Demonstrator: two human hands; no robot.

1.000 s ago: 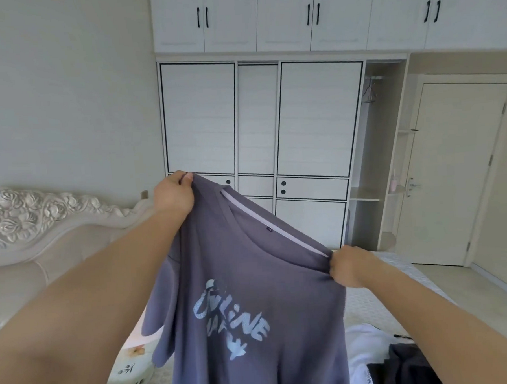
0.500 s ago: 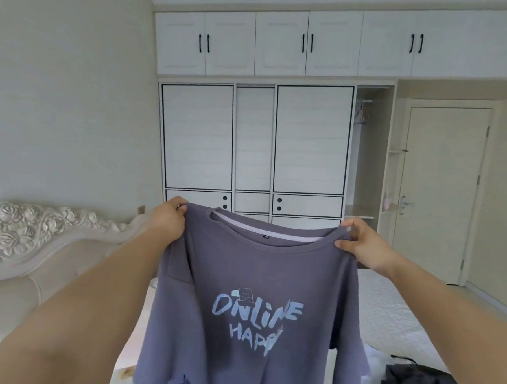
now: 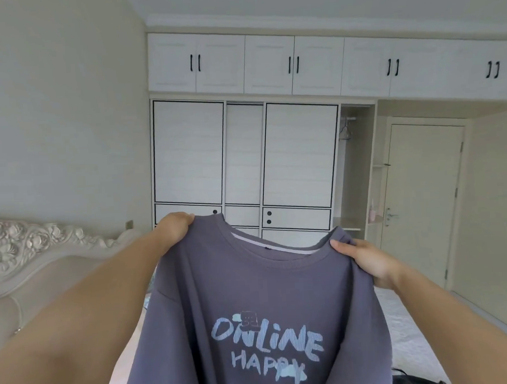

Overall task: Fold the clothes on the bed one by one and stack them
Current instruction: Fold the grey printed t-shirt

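I hold a purple-grey T-shirt up in the air in front of me, its front facing me with pale blue lettering "ONLINE HAPPY". My left hand grips the shirt's left shoulder beside the collar. My right hand grips the right shoulder, slightly lower. The shirt hangs spread between both hands and its hem runs out of the bottom of the view. It hides most of the bed below. A dark garment shows at the bottom right on the bed.
A carved cream headboard stands at the left. White wardrobes fill the far wall, with an open shelf niche and a closed door to the right. Floor runs beside the bed at the right.
The shirt went from tilted, with the left shoulder high, to nearly level and spread flat facing me. My right hand moved up and outward. The view tilted upward.
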